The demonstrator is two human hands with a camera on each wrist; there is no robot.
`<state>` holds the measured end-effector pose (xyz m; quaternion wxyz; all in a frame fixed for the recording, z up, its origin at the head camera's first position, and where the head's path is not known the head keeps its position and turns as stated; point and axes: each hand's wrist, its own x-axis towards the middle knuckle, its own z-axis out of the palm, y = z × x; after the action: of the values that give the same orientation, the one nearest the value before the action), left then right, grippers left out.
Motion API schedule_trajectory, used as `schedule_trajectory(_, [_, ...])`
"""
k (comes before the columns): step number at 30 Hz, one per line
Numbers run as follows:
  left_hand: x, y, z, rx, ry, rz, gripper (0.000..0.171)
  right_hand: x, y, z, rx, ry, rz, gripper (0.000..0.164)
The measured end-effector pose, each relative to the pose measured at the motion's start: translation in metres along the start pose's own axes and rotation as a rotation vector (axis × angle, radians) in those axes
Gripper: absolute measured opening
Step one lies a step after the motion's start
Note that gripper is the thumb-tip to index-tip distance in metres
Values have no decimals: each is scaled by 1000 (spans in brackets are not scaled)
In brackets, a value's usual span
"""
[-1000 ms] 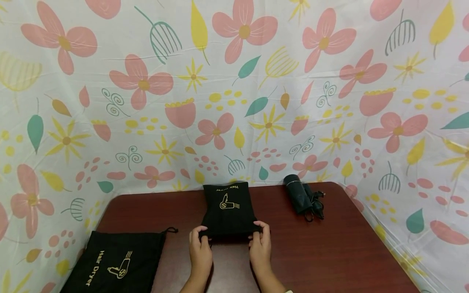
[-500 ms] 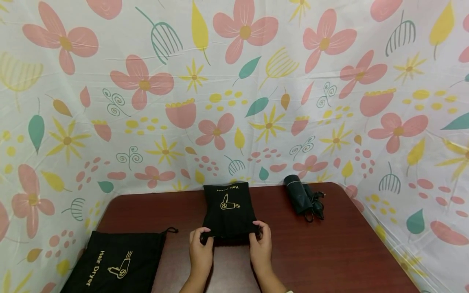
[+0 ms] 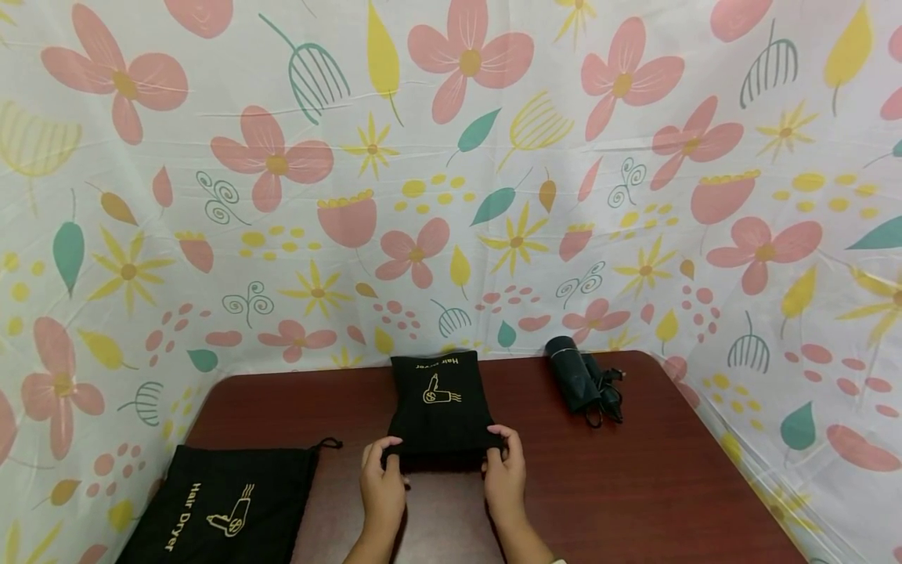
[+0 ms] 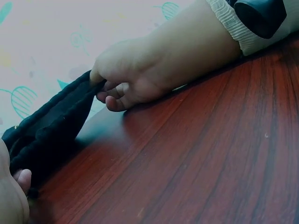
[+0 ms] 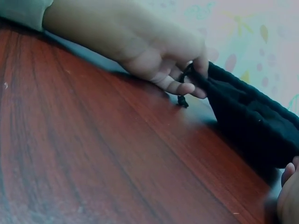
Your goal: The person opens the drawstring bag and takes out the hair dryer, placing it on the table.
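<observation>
A black drawstring bag (image 3: pixel 440 415) with a gold hair-dryer print and lettering lies in the middle of the table in the head view. My left hand (image 3: pixel 381 486) pinches the left corner of its near edge; my right hand (image 3: pixel 505 482) pinches the right corner. Between them the bag's mouth (image 4: pixel 51 112) is stretched wide and lifted a little, gaping in both wrist views. Beside the left hand's fingers (image 5: pixel 184 88), the drawstring's knotted end (image 5: pixel 183 100) dangles in the right wrist view. What lies deep inside the bag is hidden.
A second black bag (image 3: pixel 232 501), marked "Hair Dryer", lies flat at the front left with its cord sticking out. Toward the back right rests a folded dark hair dryer (image 3: pixel 574 376) with its cord (image 3: pixel 609 392) bundled. A floral sheet (image 3: pixel 451 196) hangs behind the brown table (image 3: pixel 634 486).
Both hands keep hold of the bag's near corners. They have shifted slightly apart, drawing the near edge straighter. The other bag and the hair dryer stay put.
</observation>
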<state>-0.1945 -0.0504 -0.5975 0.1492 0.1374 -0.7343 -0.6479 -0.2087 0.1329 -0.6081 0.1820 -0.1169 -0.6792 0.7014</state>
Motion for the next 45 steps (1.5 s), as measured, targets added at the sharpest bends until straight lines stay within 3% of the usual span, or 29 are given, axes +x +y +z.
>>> schedule_trajectory(17, [1,1,-5,-59,-27,-84,35,3,-5,-4,103,-11,60,33])
schedule_trajectory(31, [1,7,-4,17,-23,-94,23,2,-6,-8,-54,-19,29,29])
schedule_trajectory(36, [0,9,-2,93,-37,-50,19,3,-11,-12,-106,4,38,30])
schedule_trajectory(40, [-1,10,0,163,-9,2,17,-2,-18,-15,-130,5,29,32])
schedule_trajectory(45, [-5,13,2,189,16,67,18,-15,-23,-15,-157,-28,-37,36])
